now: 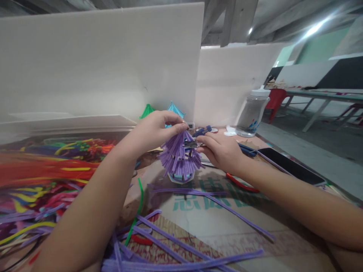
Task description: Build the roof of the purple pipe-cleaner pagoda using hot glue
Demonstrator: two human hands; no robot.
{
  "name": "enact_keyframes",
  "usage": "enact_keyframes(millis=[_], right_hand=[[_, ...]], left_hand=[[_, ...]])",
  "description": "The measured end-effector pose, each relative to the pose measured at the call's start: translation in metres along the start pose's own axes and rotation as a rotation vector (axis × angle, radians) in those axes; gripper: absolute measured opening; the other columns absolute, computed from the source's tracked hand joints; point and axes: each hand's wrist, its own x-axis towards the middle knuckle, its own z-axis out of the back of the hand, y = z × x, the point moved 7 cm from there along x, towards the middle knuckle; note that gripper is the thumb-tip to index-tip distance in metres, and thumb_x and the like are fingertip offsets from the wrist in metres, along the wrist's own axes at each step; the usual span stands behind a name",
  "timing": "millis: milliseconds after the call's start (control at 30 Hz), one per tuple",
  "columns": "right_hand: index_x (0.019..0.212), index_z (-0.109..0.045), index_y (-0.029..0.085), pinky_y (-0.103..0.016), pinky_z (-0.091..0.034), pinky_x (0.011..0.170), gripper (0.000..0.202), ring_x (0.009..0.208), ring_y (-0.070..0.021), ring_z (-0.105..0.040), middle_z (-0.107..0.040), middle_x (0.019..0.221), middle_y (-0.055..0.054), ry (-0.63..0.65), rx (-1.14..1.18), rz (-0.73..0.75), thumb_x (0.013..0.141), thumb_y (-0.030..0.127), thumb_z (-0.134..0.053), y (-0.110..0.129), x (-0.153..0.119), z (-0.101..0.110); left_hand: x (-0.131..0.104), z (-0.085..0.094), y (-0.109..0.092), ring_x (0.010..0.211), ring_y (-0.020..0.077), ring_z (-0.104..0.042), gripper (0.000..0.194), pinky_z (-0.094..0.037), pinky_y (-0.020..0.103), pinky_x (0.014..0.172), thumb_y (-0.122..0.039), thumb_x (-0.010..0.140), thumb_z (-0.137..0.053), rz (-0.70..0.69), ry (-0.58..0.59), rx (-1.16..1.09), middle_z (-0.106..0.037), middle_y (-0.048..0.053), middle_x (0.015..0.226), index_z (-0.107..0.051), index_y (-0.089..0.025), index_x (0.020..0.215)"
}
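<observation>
A small purple pavilion model with two tiers of pipe-cleaner roof stands upright on a pale base, mid-table. My left hand pinches the tip of its upper roof between thumb and fingers. At the right side of that roof, my right hand is closed round a metal tool, whose end touches the purple strips; most of it is hidden by the fingers. Loose purple pipe cleaners lie in front of the model, with a green one among them.
Piles of coloured pipe cleaners cover the left side. Green and blue roofs stand behind. To the right are a water bottle, a phone and red-handled pliers. White boards rise at the back.
</observation>
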Motion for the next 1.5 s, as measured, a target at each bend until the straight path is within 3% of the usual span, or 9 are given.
enact_keyframes(millis=[1067,1500], right_hand=[[0.1,-0.064,0.015,-0.029,-0.036,0.061,0.026,0.067,-0.0164,-0.058,-0.067,0.079,-0.006,0.031,-0.027,0.005,0.103,0.031,-0.044,0.0,0.0011,0.0028],[0.104,-0.06,0.015,-0.029,-0.038,0.06,0.025,0.067,-0.0172,-0.06,-0.069,0.081,-0.006,-0.044,0.012,0.008,0.103,0.034,-0.043,-0.0019,-0.0002,0.0086]], left_hand=[[-0.0007,-0.0007,-0.0035,0.084,0.0189,-0.064,0.035,-0.046,0.028,0.076,-0.045,0.092,-0.052,-0.012,0.011,-0.011,-0.074,0.005,0.089,-0.075,-0.018,0.092],[-0.0002,-0.0014,0.0028,0.083,0.0185,-0.063,0.037,-0.044,0.027,0.072,-0.048,0.092,-0.051,0.007,0.011,-0.024,-0.072,0.004,0.087,-0.072,-0.017,0.087]])
